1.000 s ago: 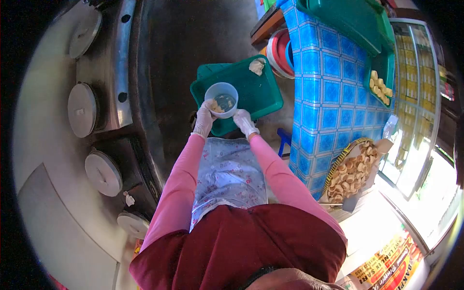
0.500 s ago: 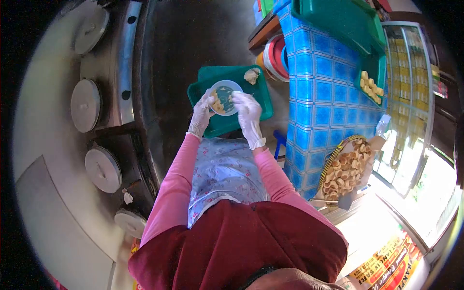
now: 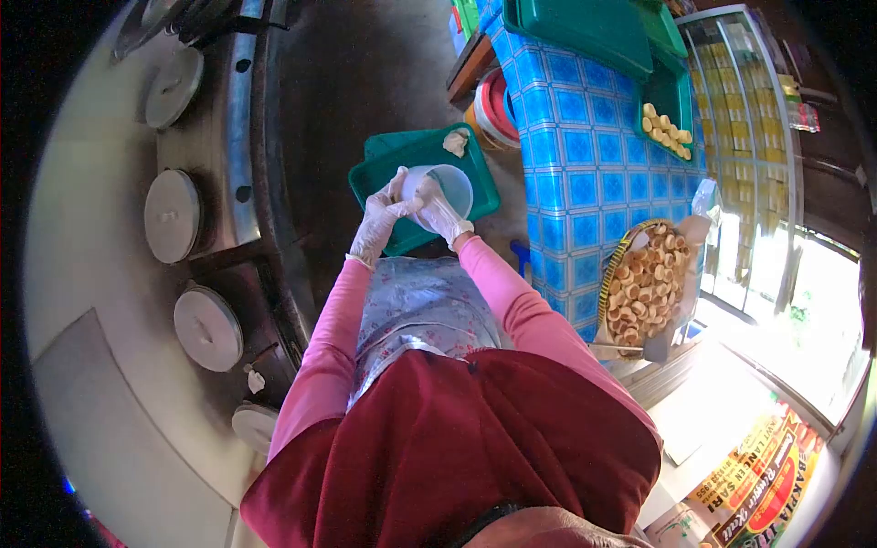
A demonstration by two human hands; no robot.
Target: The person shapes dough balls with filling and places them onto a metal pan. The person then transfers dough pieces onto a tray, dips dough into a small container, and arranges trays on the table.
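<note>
A translucent white bowl [image 3: 459, 187] is tilted above a green tray [image 3: 486, 183]. My left hand [image 3: 376, 222], in a thin whitish glove, has its fingers closed round the bowl's left side. Gloved as well, my right hand [image 3: 437, 210] reaches across the bowl with curled fingers, meeting the left thumb. What those fingers hold, if anything, is hidden, and so is most of the bowl's inside. A pale lump [image 3: 455, 142] that looks like dough lies at the tray's far right corner.
On the right, a blue checked tablecloth [image 3: 585, 187] bears a round basket of browned pastries [image 3: 647, 283] and a green tray with pale pieces [image 3: 665, 130]. Lidded round pots [image 3: 172, 216] line the left side. A red-lidded bucket [image 3: 493, 105] stands under the table edge.
My right hand has moved left and closed in beside my left hand. The bowl has tipped, so the pale crumbly pieces in it no longer show. The whole view has shifted slightly.
</note>
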